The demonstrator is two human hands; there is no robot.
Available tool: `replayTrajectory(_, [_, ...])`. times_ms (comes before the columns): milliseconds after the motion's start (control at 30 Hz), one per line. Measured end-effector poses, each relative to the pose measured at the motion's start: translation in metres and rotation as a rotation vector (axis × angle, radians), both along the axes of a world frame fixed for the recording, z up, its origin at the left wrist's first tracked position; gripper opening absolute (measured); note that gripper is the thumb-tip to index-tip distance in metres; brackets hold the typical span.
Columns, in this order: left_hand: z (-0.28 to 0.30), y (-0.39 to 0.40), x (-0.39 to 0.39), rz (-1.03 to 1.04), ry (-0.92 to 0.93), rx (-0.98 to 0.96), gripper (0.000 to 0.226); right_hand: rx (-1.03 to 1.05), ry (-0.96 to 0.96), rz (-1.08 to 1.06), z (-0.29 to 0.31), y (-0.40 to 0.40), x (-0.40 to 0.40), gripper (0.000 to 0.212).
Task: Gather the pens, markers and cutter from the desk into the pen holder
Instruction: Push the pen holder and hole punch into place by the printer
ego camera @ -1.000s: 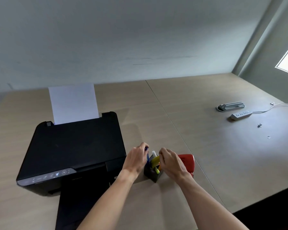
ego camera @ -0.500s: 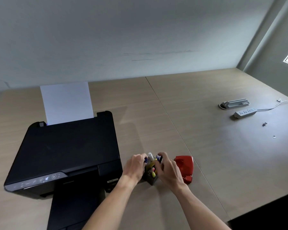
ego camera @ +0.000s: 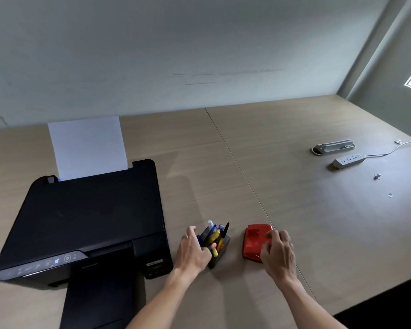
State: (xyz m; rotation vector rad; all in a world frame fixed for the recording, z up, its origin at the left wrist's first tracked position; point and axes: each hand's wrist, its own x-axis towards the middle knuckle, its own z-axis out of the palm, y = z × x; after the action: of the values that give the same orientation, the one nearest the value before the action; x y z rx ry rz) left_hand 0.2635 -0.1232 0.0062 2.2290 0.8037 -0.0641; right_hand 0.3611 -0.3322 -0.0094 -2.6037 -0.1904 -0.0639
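Pen holder (ego camera: 220, 251): full of pens and markers; none visible loose on desk (ego camera: 294, 198).
Left hand (ego camera: 193, 251): grasps holder's nine o'clock side.
Right hand (ego camera: 279, 254): loose, empty.

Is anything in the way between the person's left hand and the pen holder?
Nothing visible is. The left hand is already right against the pen holder, which stands full of pens between the printer and a red object.

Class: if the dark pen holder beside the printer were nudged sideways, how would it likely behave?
The pen holder probably slides on the smooth desk. It may tip, since its pens stand tall and lean.
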Motion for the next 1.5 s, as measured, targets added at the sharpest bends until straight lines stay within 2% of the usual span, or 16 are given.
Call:
replayTrajectory(67, [-0.004,-0.014,-0.007,0.025,0.002,0.012,0.081,-0.027,-0.012,-0.002,-0.003,-0.005,0.003,0.026])
replayTrajectory(133, [-0.012,-0.024,-0.010,-0.048,-0.006,0.153,0.098,-0.043,-0.014,0.001,-0.006,-0.007,0.003,0.031])
replayTrajectory(233, [-0.018,-0.032,-0.001,-0.110,-0.018,0.297,0.111,-0.070,0.014,0.020,-0.010,-0.007,0.003,0.037])
replayTrajectory(300, [-0.016,-0.033,0.009,-0.098,0.001,0.369,0.101,-0.086,0.037,0.041,-0.013,-0.006,0.003,0.040])
replayTrajectory(400, [-0.007,-0.025,0.022,-0.136,0.078,0.463,0.070,-0.059,0.075,0.069,-0.017,-0.006,0.001,0.042])
replayTrajectory(500, [-0.001,-0.010,0.035,-0.186,0.142,0.510,0.059,0.037,0.134,0.083,-0.020,-0.008,0.003,0.047])
replayTrajectory(633, [0.005,0.012,0.054,-0.213,0.201,0.542,0.059,0.132,0.118,0.082,-0.026,-0.010,0.010,0.056])
replayTrajectory(867, [0.010,0.051,0.094,-0.233,0.257,0.622,0.054,0.125,0.086,0.155,-0.041,-0.016,0.014,0.067])
replayTrajectory(1067, [0.011,0.083,0.124,-0.187,0.279,0.625,0.054,0.097,0.044,0.216,-0.049,-0.024,0.025,0.063])
replayTrajectory(1133, [0.012,0.093,0.133,-0.175,0.277,0.622,0.053,0.144,0.056,0.168,-0.050,-0.026,0.033,0.056])
replayTrajectory(1233, [0.014,0.106,0.144,-0.165,0.295,0.629,0.053,0.207,0.147,0.057,-0.048,-0.017,0.051,0.061])
replayTrajectory(1400, [0.013,0.117,0.153,-0.138,0.313,0.653,0.050,0.042,0.167,0.245,-0.032,0.018,0.100,0.044])
replayTrajectory(1500, [0.010,0.120,0.153,-0.140,0.301,0.660,0.051,-0.071,0.144,0.359,-0.025,0.053,0.131,0.045])
